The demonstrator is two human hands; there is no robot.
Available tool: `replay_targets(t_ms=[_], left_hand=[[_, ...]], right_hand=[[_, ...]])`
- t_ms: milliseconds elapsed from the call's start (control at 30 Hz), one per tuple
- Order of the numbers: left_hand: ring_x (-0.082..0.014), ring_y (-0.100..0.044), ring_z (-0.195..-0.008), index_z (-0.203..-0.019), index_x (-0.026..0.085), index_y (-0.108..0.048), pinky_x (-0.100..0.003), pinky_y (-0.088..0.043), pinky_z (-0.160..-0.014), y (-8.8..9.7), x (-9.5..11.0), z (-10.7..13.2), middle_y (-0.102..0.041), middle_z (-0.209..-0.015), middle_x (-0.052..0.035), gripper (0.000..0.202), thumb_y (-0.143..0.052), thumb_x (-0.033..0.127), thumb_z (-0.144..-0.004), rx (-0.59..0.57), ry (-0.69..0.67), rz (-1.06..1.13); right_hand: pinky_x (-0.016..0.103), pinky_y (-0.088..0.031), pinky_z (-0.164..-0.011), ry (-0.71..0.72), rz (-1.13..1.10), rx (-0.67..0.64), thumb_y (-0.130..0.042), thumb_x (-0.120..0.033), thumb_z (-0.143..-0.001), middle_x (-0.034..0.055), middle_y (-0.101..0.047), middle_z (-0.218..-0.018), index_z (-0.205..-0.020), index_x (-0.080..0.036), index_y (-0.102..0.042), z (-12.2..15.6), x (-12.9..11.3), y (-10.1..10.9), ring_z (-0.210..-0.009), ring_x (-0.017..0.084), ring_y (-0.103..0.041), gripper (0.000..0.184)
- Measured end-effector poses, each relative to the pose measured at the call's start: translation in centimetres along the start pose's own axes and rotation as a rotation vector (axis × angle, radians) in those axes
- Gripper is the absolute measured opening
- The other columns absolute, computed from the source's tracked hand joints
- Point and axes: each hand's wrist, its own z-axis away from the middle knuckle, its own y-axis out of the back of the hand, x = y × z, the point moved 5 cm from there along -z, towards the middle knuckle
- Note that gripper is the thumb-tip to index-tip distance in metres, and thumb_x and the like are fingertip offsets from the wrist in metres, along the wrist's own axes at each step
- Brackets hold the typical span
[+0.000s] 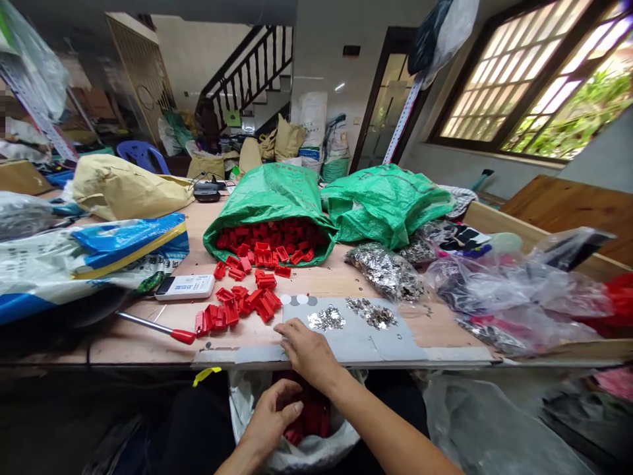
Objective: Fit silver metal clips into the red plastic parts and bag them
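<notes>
My right hand (310,353) hovers at the table's front edge, over the left part of a grey mat (395,346). Its fingers point left, bent and apart, and I make out nothing held in them. Lower down, my left hand (271,417) is above a white bag (291,458) in my lap; thumb and fingers are loosely curved with a gap between them. Red plastic pieces (316,419) lie inside that bag. On the table beyond, a loose pile of red plastic pieces (242,303) sits left of the mat. Small shiny metal pieces (327,319) form two heaps on the mat.
A green sack (277,191) spills more red pieces. Behind to the right lies another green sack (386,201). A clear bag of metal pieces (386,270) and several plastic bags (519,290) fill the right. A red-handled tool (182,336) and a white device (185,287) lie left.
</notes>
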Motion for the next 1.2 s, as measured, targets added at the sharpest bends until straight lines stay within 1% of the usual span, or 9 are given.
replay_targets(t_ms=[133, 367, 500, 667, 833, 900, 1000, 1100, 1200], left_hand=[[-0.0271, -0.064, -0.094, -0.086, 0.016, -0.070, -0.038, -0.046, -0.089, 0.5, 0.0, -0.1, -0.072, -0.093, -0.0110, 0.029, -0.077, 0.031, -0.062, 0.035, 0.023, 0.026], [-0.0242, -0.066, -0.090, -0.086, 0.016, -0.068, -0.038, -0.050, -0.085, 3.0, 1.5, 0.9, -0.072, -0.091, -0.0090, 0.032, -0.076, 0.037, -0.063, 0.156, -0.012, -0.017], [-0.0208, -0.065, -0.090, -0.097, 0.018, -0.065, -0.035, -0.051, -0.084, 4.1, 2.6, 2.3, -0.070, -0.093, -0.0064, 0.032, -0.069, 0.038, -0.073, 0.215, -0.073, -0.065], [-0.0239, -0.062, -0.103, -0.127, 0.026, -0.050, -0.034, -0.051, -0.083, 4.0, 5.5, 3.9, -0.060, -0.123, -0.0096, 0.056, -0.070, 0.029, -0.075, 0.395, -0.398, -0.357], [-0.0258, -0.059, -0.111, -0.113, 0.027, -0.063, -0.038, -0.043, -0.099, 1.5, 6.8, 3.6, -0.066, -0.114, -0.0075, 0.034, -0.065, 0.022, -0.079, 0.253, -0.581, -0.569], [-0.0248, -0.061, -0.107, -0.110, 0.025, -0.064, -0.037, -0.045, -0.097, 0.9, 6.7, 3.3, -0.068, -0.111, -0.0071, 0.031, -0.063, 0.022, -0.080, 0.203, -0.550, -0.545], [-0.0232, -0.064, -0.101, -0.113, 0.024, -0.061, -0.035, -0.049, -0.093, 0.4, 6.0, 3.0, -0.069, -0.111, -0.0065, 0.032, -0.064, 0.027, -0.080, 0.129, -0.378, -0.389], [-0.0209, -0.066, -0.097, -0.115, 0.022, -0.057, -0.032, -0.051, -0.089, 0.1, 5.6, 3.0, -0.070, -0.110, -0.0065, 0.038, -0.065, 0.033, -0.079, 0.085, -0.194, -0.116], [-0.0200, -0.067, -0.093, -0.115, 0.021, -0.056, -0.030, -0.053, -0.082, -0.3, 5.6, 3.0, -0.070, -0.108, -0.0080, 0.045, -0.070, 0.034, -0.075, 0.098, -0.085, 0.124]], right_hand=[[0.024, -0.048, -0.065, 0.007, 0.161, -0.039, -0.044, -0.011, -0.089, 0.0054, -0.053, -0.123, -0.125, -0.030, -0.049, -3.4, -1.0, -0.7, -0.082, 0.014, -0.062, 0.041], [0.028, -0.045, -0.075, 0.031, 0.116, -0.118, -0.047, -0.021, -0.092, 0.0064, -0.064, -0.104, -0.105, -0.023, -0.060, -5.3, -1.0, 0.1, -0.089, 0.018, -0.059, 0.018], [0.022, -0.040, -0.071, 0.004, -0.174, -0.053, -0.057, -0.021, -0.087, 0.0008, -0.066, -0.087, -0.095, -0.020, -0.063, -3.0, -0.3, 2.5, -0.079, 0.013, -0.057, 0.010], [0.019, -0.035, -0.058, -0.061, -0.524, -0.087, -0.058, -0.025, -0.085, -0.0041, -0.060, -0.070, -0.085, -0.017, -0.063, 2.7, -0.7, 3.0, -0.063, 0.009, -0.049, 0.009], [0.019, -0.037, -0.061, -0.158, -0.679, -0.069, -0.061, -0.020, -0.080, -0.0044, -0.060, -0.070, -0.077, -0.016, -0.062, 6.6, -1.8, 1.8, -0.065, 0.009, -0.050, 0.005], [0.019, -0.039, -0.063, -0.172, -0.710, -0.057, -0.063, -0.022, -0.081, -0.0038, -0.061, -0.072, -0.079, -0.016, -0.063, 7.2, -1.3, 1.6, -0.067, 0.010, -0.052, 0.006], [0.021, -0.041, -0.067, -0.189, -0.653, 0.001, -0.058, -0.027, -0.085, -0.0017, -0.064, -0.078, -0.087, -0.017, -0.063, 7.6, 1.5, 2.3, -0.072, 0.012, -0.056, 0.011], [0.026, -0.042, -0.076, -0.298, -0.352, 0.193, -0.053, -0.023, -0.088, 0.0018, -0.066, -0.087, -0.090, -0.018, -0.063, 7.5, 6.1, 4.1, -0.081, 0.015, -0.059, 0.011], [0.026, -0.042, -0.078, -0.402, -0.072, 0.226, -0.051, -0.020, -0.088, 0.0045, -0.066, -0.094, -0.093, -0.019, -0.062, 7.0, 9.7, 5.2, -0.087, 0.017, -0.059, 0.012]])
